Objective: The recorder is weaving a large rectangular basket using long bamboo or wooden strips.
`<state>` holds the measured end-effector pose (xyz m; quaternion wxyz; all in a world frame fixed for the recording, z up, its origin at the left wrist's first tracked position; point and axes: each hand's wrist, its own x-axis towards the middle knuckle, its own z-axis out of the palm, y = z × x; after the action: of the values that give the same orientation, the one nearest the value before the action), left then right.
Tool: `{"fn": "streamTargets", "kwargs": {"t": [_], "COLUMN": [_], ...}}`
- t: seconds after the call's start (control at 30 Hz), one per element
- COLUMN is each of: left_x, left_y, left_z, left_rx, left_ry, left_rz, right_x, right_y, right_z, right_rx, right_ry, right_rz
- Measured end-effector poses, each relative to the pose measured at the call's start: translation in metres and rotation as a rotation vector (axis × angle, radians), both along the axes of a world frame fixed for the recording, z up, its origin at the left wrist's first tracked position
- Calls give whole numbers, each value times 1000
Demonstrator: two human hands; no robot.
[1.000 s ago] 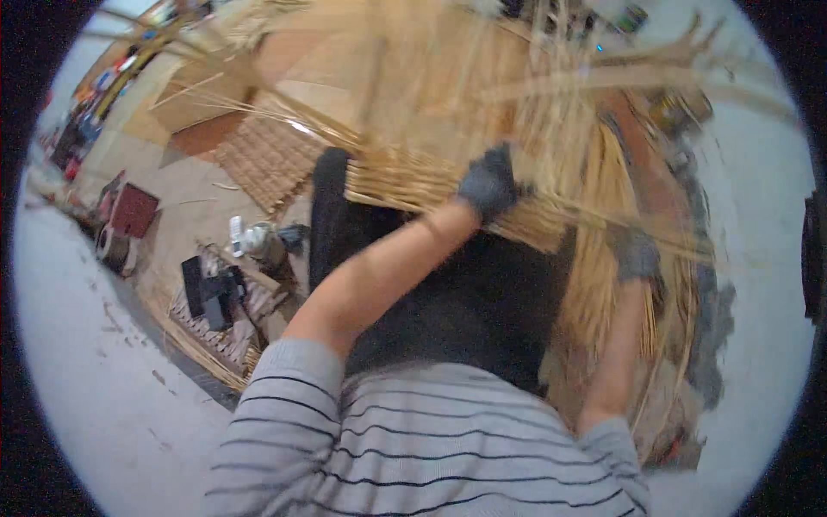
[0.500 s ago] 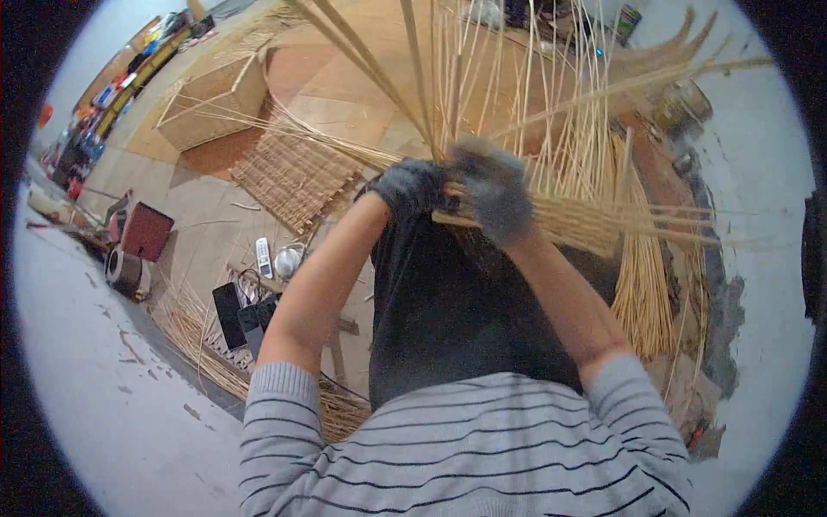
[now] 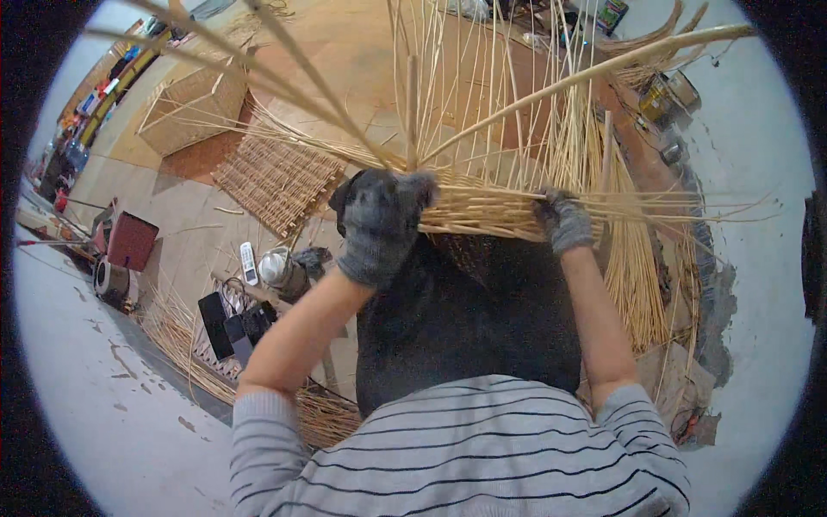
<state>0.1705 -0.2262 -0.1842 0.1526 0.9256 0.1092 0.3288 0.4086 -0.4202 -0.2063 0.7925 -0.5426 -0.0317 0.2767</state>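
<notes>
A half-woven wicker basket (image 3: 482,211) of pale willow rods rests against my lap, over dark cloth, with upright stakes fanning out from it. My left hand (image 3: 379,226), in a grey work glove, is closed around the rods at its left corner, where several long rods splay up and away. My right hand (image 3: 564,221), gloved too, is closed on the woven edge at the right, where loose weaver ends (image 3: 672,207) stick out sideways. Its fingertips are partly hidden behind the rods. One thick rod (image 3: 594,67) slants from the left corner to the upper right.
A flat woven panel (image 3: 276,179) and an open wicker box (image 3: 194,108) lie on the floor to the left. Nearer are a white remote (image 3: 249,263), black devices (image 3: 228,326) and a red dustpan (image 3: 133,240). A bundle of rods (image 3: 637,289) lies at right, beside the wall.
My right hand has moved from the left corner rightward along the woven edge. My left hand has turned and now covers the corner. The long rods have swung farther left.
</notes>
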Motion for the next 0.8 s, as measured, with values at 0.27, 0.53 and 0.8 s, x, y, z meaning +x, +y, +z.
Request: {"fn": "streamTargets", "kwargs": {"t": [0.27,0.53,0.8], "left_x": [73,85,63], "left_y": [12,17,3], "left_z": [-17,-53,3], "left_rx": [-685,-457,-906], "left_ry": [566,596,319], "left_rz": [4,199,-42], "right_x": [-7,29,-7], "right_y": [24,196,3], "right_z": [60,45,10], "right_rx": [-315,-768,658], "right_ry": [-517,-1286,-176], "right_rz": [305,77,145]}}
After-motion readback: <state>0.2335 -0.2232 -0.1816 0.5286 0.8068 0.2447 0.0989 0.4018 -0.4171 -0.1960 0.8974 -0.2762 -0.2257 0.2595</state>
